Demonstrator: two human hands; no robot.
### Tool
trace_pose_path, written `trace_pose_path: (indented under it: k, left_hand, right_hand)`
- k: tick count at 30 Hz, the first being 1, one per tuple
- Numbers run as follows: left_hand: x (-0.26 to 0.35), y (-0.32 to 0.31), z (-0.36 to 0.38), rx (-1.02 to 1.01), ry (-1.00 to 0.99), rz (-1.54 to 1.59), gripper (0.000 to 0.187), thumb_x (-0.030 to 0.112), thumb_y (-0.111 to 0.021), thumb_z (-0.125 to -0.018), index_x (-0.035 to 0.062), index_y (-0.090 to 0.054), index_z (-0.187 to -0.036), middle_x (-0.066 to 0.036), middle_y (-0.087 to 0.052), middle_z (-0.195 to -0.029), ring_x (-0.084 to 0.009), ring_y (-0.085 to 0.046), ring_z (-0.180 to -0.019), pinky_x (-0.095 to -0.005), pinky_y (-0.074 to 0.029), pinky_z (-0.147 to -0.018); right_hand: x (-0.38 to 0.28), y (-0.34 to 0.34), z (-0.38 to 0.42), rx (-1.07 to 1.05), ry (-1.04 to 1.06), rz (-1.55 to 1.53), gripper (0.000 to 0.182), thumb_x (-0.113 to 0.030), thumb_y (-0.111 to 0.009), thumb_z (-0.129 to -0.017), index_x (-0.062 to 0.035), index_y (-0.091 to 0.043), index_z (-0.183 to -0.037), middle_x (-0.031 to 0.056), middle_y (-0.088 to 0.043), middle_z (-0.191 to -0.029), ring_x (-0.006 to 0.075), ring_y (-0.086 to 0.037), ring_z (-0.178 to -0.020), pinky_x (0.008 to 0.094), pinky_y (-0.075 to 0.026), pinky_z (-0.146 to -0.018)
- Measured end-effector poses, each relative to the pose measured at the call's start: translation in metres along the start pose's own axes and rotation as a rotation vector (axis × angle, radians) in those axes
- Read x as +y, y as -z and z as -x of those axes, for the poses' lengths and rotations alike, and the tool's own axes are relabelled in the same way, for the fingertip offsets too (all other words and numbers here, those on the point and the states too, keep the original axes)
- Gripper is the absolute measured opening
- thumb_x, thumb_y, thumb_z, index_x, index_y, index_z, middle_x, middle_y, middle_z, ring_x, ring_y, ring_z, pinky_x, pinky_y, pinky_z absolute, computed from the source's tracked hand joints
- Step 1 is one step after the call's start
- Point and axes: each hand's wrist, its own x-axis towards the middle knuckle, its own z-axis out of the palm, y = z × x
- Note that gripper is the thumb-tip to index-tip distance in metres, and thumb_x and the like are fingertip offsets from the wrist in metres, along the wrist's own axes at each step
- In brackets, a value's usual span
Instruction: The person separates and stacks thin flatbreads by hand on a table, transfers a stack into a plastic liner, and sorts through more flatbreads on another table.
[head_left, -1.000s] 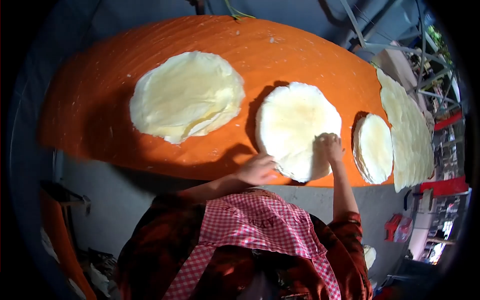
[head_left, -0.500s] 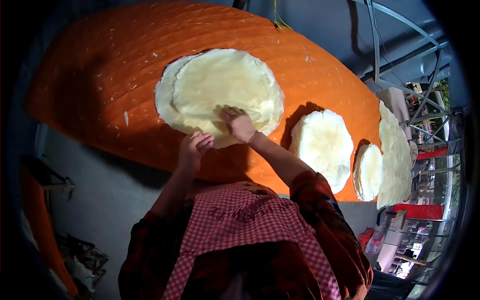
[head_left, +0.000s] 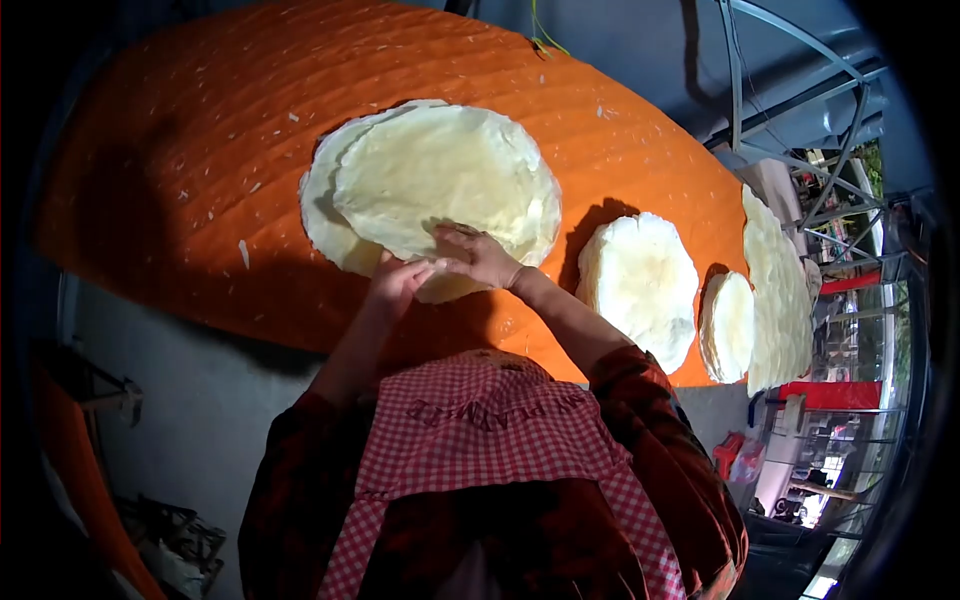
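Note:
A large pale round sheet [head_left: 450,170] lies on top of a stack of similar sheets [head_left: 322,200] on the orange cloth, shifted so that the lower layers show at its left. At the near edge of the top sheet, my left hand [head_left: 400,280] has its fingers pressed together on the sheet's rim. My right hand [head_left: 480,258] rests on the same sheet just to the right, fingers spread over its surface and thumb reaching toward my left fingertips.
To the right stand a smaller thick stack [head_left: 643,290], a narrow stack [head_left: 730,328] and a long pale sheet [head_left: 778,290]. Scraps dot the orange cloth [head_left: 200,130]. Metal framing [head_left: 740,80] rises at the upper right.
The top sheet's left and near edges have lifted or shifted, baring more of the layers below. My left hand has moved right to the rim, closer to my right hand.

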Motion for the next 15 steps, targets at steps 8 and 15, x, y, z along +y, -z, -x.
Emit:
trace_pose_path:
  k: [8, 15]
  left_hand:
    - [-0.036, 0.035, -0.019, 0.270, 0.068, -0.224, 0.042, 0.011, -0.052, -0.089, 0.0019, -0.045, -0.129, -0.013, -0.054, -0.119, -0.0257, -0.058, -0.103, -0.0379, -0.050, -0.089]
    - [-0.055, 0.065, -0.032, 0.528, 0.131, -0.256, 0.044, 0.010, -0.060, -0.084, 0.0051, -0.046, -0.126, -0.009, -0.055, -0.113, -0.0235, -0.057, -0.094, -0.0355, -0.051, -0.069]
  right_hand:
    - [0.019, -0.034, -0.019, 0.282, 0.076, 0.597, 0.044, -0.019, -0.062, -0.074, -0.0104, -0.060, -0.117, 0.0173, -0.062, -0.112, 0.0332, -0.060, -0.103, 0.0428, -0.048, -0.086]
    - [0.075, 0.278, -0.166, 0.360, 0.149, 0.696, 0.018, -0.021, -0.066, -0.073, -0.0073, -0.070, -0.085, 0.0134, -0.067, -0.074, 0.0283, -0.062, -0.062, 0.0398, -0.050, -0.061]
